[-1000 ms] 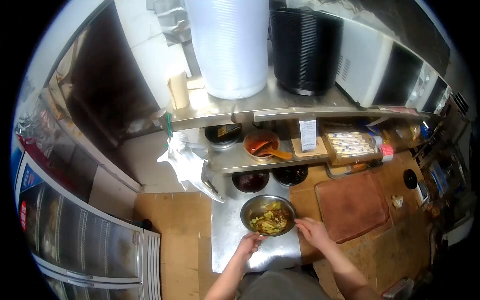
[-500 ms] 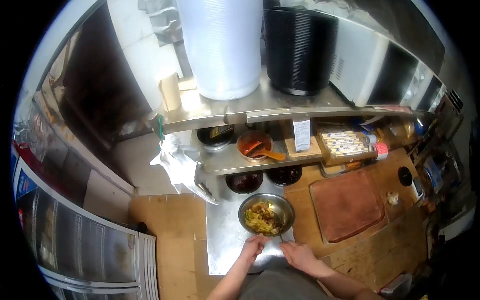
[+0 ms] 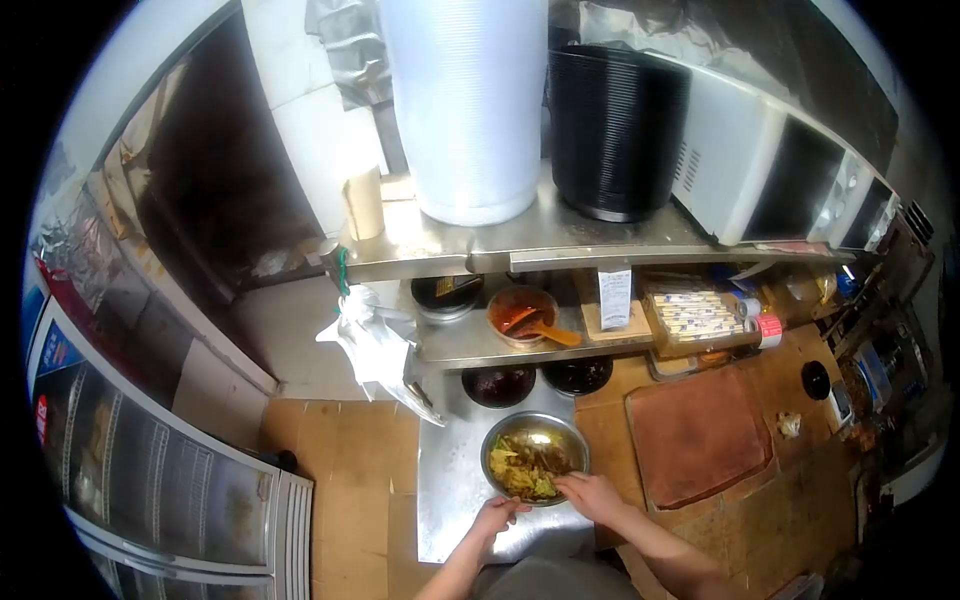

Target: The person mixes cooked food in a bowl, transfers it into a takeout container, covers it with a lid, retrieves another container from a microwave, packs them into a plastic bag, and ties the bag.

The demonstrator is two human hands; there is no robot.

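A round metal bowl [image 3: 576,437] stands on the steel counter, tilted slightly toward me. Inside lies chopped yellow-green food [image 3: 525,470] with a brownish dressing. My left hand [image 3: 496,515] is closed at the bowl's near-left rim, thumb and fingers pinching the edge. Over the near-right rim, my right hand [image 3: 588,494] is closed, its fingertips reaching into the bowl beside the food. What it holds is too small and blurred to name. Just behind the bowl sit a dark bowl with reddish contents [image 3: 498,386] and another dark bowl [image 3: 578,376].
A reddish-brown board [image 3: 698,437] lies to the right. On the low shelf are a tub of red sauce with an orange-handled spoon [image 3: 523,317] and a box of wrapped sticks [image 3: 698,316]. A white plastic bag [image 3: 372,345] hangs at the left. Stacked lids [image 3: 465,120] and a microwave [image 3: 765,160] stand above.
My right hand has moved up and in over the bowl's rim, from just below it. The food looks shifted toward the near side. The whole view has tilted slightly.
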